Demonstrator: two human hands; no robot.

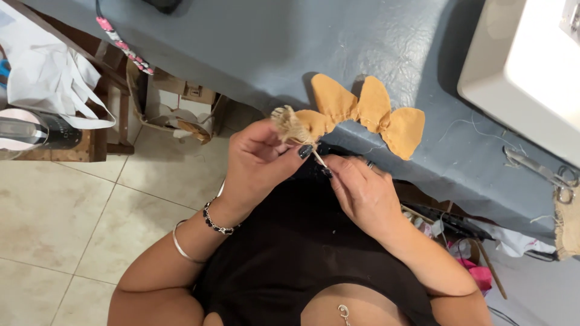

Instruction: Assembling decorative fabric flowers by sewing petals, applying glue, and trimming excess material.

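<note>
My left hand [257, 166] pinches one end of a chain of mustard-yellow felt petals [368, 115], close to a frayed tuft of jute twine [288, 122]. The petals fan out to the right above the edge of the blue-grey table [254, 54]. Just below and to the right, my right hand [362, 193] pinches a thin pale strand or stick [318, 158] that runs up to the jute tuft. Both hands are close together over my black top. Bracelets sit on my left wrist.
A white sewing machine [531, 66] stands at the table's right end, with metal scissors [544, 172] and a scrap of burlap [568, 226] near it. A wooden stand with white cloth [51, 81] is at the left over a tiled floor [54, 217]. Boxes sit under the table.
</note>
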